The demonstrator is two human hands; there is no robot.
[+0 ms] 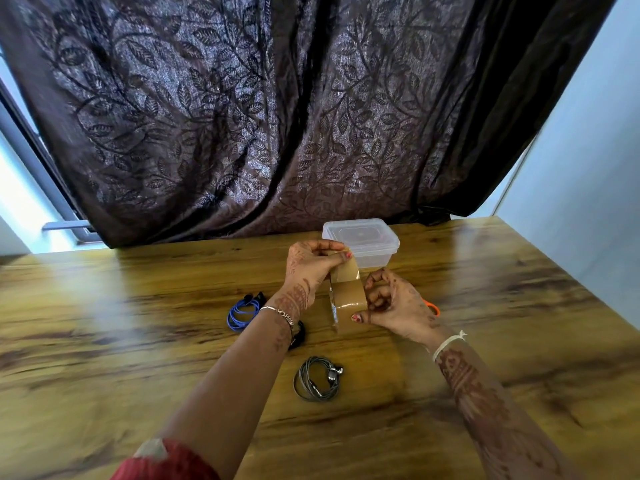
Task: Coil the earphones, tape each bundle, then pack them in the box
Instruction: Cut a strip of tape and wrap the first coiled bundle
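Left hand (311, 268): we pinch the upper end of the tape (350, 294).
Right hand (393, 306): we grip the tape lower down.

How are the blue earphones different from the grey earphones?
The blue earphones are bright blue; the grey earphones are dull grey. The blue ones lie farther back and to the left; the grey ones lie nearer the person. The blue ones have dark earbuds at the top; the grey ones have shiny silvery earbuds at the right. Both are coiled into loops and lie on the table.
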